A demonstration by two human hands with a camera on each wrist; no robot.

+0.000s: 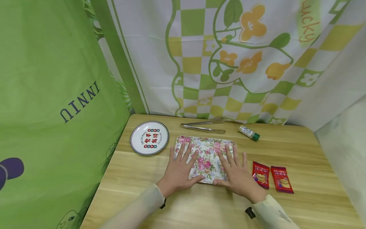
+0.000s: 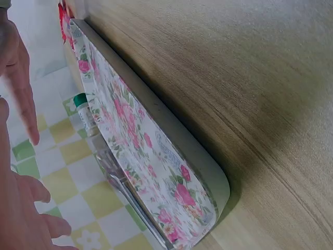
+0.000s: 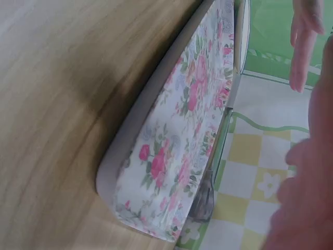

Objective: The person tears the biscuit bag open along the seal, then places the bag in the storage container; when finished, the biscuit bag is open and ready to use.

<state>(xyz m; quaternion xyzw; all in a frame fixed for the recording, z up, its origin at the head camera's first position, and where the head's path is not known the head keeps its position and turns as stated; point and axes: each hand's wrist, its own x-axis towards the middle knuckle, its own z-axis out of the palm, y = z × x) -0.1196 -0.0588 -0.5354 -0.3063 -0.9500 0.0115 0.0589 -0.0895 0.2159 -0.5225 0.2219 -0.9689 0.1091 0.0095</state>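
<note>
A floral-patterned rectangular box or tin (image 1: 204, 159), pink roses on white, lies on the wooden table in front of me. My left hand (image 1: 180, 173) hovers over its left side, fingers straight and spread. Over its right side my right hand (image 1: 237, 176) is spread the same way. Both wrist views show a gap between the hands and the flowered top (image 2: 138, 125), which has a plain pale side wall (image 3: 140, 109). Neither hand holds anything. Two red snack packets (image 1: 260, 175) (image 1: 281, 179) lie just right of my right hand.
A white plate (image 1: 137, 141) with red lettering stands at the back left. Metal tongs (image 1: 203, 126) lie behind the flowered box, and a small green-capped bottle (image 1: 248, 132) lies at the back right. Curtains with printed patterns (image 1: 194, 63) hang behind the table (image 1: 200, 206).
</note>
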